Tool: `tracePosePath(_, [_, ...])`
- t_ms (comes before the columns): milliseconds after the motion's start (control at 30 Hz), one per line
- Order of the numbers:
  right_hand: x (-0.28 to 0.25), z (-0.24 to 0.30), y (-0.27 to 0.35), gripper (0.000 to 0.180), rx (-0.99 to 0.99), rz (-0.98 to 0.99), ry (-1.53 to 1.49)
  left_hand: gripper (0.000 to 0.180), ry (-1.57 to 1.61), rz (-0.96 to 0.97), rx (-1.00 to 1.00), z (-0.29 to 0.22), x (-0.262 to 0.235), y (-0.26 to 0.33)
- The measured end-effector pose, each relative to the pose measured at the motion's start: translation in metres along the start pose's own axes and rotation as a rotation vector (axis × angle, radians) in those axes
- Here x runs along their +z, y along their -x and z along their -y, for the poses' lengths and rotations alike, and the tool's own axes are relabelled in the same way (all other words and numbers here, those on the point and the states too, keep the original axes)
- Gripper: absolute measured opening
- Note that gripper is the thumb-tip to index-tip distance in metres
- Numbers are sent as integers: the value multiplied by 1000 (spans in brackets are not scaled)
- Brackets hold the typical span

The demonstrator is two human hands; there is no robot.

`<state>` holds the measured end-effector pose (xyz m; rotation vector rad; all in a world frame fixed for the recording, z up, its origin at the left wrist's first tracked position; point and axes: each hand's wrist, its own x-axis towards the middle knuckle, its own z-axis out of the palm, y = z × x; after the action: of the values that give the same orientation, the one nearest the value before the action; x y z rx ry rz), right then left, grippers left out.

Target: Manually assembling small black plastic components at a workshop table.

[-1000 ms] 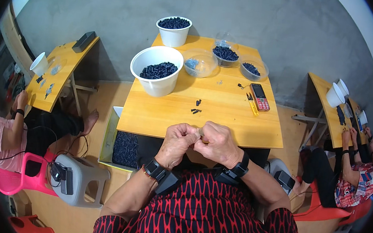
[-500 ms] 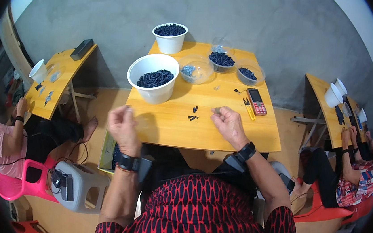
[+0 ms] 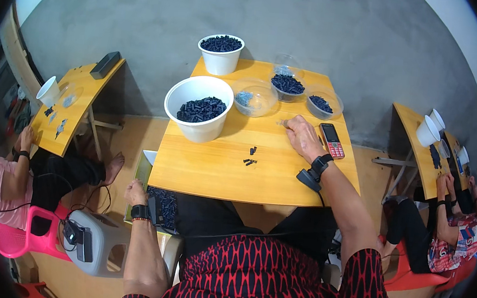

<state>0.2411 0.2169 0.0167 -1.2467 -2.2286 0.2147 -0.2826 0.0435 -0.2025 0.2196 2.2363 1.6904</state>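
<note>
My right hand [image 3: 304, 138] is on the wooden table [image 3: 207, 175], its fingertips bunched together beside a few small metal pieces [image 3: 282, 122]; anything between the fingers is hidden. Down past the table's left front edge, my left hand [image 3: 136, 192] is curled closed over a box [image 3: 143, 168] holding many small dark plastic parts [image 3: 163, 204]. Whatever that hand may hold is too small to make out. A few loose black parts [image 3: 250, 161] lie mid-table. Next to my right wrist lies a red and black keypad phone [image 3: 333, 141].
A large white bucket [image 3: 173, 111] of dark parts stands at the table's left, another white bucket [image 3: 220, 65] behind it. Clear bowls [image 3: 265, 108] hold metal pieces or dark parts. People work at side tables [image 3: 75, 110] left and right. A cable [image 3: 276, 231] crosses my lap.
My left hand has dropped from above the table to the box beside it. My right hand has moved forward to the small metal pieces and now covers most of the yellow-handled snips.
</note>
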Motion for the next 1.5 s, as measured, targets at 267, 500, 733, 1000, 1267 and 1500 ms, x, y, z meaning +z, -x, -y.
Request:
tracePosePath(267, [5,-12,1,16,-38,-17,51,29,-375,134,-172,-19,-16,15])
tracePosePath(500, [-9,6,30,8,21,8,-101,26,156,-259,259,-85,-1,64])
tracePosePath(733, [-21,6,32,9,109,84,-230,22,333,25,655,-183,9,159])
tracePosePath(1000, [-27,13,25,11,-106,234,28,8,133,835,756,-205,42,248])
tracePosePath(1267, [-27,57,58,7,147,147,-516,11,-231,925,891,-213,94,275])
tracePosePath(1500, [-18,52,73,13,100,104,-646,18,-429,939,1004,-222,123,289])
